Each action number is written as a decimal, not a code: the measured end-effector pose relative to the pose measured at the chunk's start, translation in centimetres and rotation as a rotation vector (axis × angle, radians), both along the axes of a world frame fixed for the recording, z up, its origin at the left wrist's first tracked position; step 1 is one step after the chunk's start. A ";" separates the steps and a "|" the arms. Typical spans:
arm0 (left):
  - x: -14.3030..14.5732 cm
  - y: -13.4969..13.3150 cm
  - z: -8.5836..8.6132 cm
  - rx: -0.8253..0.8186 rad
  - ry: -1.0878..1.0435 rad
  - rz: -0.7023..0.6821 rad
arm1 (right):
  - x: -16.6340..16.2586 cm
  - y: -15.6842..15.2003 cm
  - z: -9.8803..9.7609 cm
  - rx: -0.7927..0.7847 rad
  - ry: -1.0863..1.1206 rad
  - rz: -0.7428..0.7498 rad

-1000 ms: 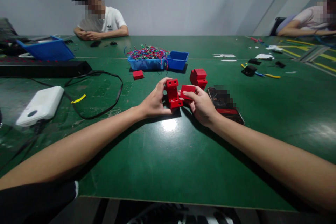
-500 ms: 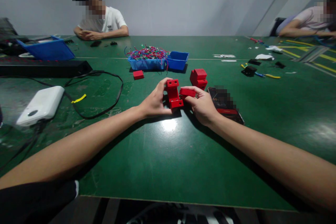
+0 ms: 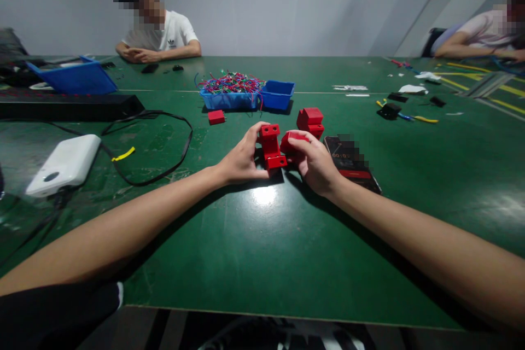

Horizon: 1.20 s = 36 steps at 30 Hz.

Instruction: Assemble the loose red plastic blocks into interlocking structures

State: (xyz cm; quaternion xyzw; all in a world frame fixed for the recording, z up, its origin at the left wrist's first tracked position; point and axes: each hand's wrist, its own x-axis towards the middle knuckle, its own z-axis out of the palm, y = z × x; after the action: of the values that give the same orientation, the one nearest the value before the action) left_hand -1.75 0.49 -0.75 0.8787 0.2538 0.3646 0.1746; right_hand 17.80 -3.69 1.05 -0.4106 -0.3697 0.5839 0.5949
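Red bracket (image 3: 269, 146) — left hand (image 3: 241, 159), red cover (image 3: 290, 141) — right hand (image 3: 314, 163)

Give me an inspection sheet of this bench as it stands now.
Surface: scuffed green table, glare near hands.
Job's things: red L-shaped plastic bracket upright; flat red plastic piece touching it.
Clutter: red plastic block, blue tray of coloured wires, dark phone, white power bank.
Hands: left hand grips the bracket; right hand holds the piece.
Cables: black cable looped at left.
Surroundings: person in white T-shirt, second person far right, grey wall.
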 end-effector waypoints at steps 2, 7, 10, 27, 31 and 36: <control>0.0 0.1 0.0 0.005 -0.005 -0.010 | 0.0 0.0 0.1 -0.020 0.030 -0.008; 0.0 0.2 -0.1 0.011 0.004 -0.006 | 0.1 0.0 0.4 -0.062 0.044 -0.021; -0.1 0.2 -0.2 0.000 0.009 0.000 | 0.1 0.0 0.4 -0.124 0.043 -0.034; 0.0 0.2 -0.1 -0.013 0.010 0.000 | 0.2 0.2 -0.3 -0.076 0.039 -0.087; 0.0 0.2 -0.1 -0.030 0.011 0.007 | 0.2 0.3 -0.8 0.003 -0.002 -0.067; 0.0 0.1 -0.1 -0.045 0.011 0.017 | 0.2 0.0 -0.8 0.031 -0.106 0.054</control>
State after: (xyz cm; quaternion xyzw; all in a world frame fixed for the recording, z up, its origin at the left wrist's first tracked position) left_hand -1.72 0.61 -0.83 0.8745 0.2703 0.3553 0.1897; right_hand 18.03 -3.72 0.23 -0.4215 -0.4208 0.5714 0.5646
